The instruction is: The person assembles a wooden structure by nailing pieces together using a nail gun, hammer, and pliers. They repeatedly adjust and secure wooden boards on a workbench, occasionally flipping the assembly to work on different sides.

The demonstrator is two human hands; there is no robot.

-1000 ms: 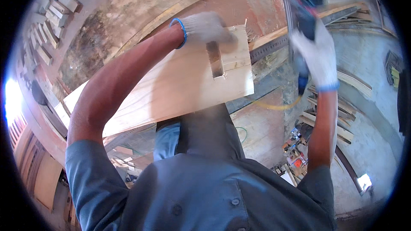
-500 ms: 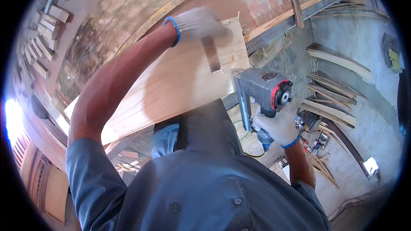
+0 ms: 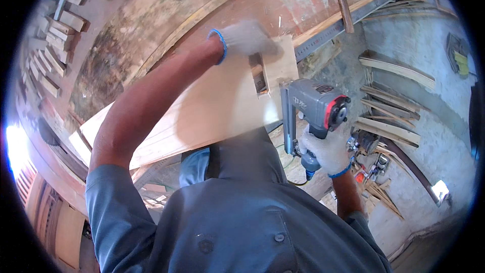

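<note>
A pale wooden board (image 3: 217,106) with a rectangular slot near its right end lies slanted in front of me. My left hand (image 3: 247,39), in a whitish knit glove with a blue cuff, grips the board's far edge beside the slot; its fingers are blurred. My right hand (image 3: 326,151), gloved the same way, is wrapped round the handle of a grey air nailer (image 3: 316,102) with a red-ringed cap. The nailer's nose is at the board's right end; whether it touches cannot be told. A hose fitting (image 3: 309,166) hangs below the handle.
Beyond the board runs a metal straightedge with markings (image 3: 318,45) along a timber strip. Wood offcuts (image 3: 63,35) lie at the far left. Curved slats (image 3: 396,68) lean by the right wall, with tools and scraps (image 3: 376,167) below. A dark stick (image 3: 341,0) stands at the back.
The board and my left hand on it have shifted right and toward me. The nailer in my right hand has barely moved, and the board's slotted end is now closer to its nose.
</note>
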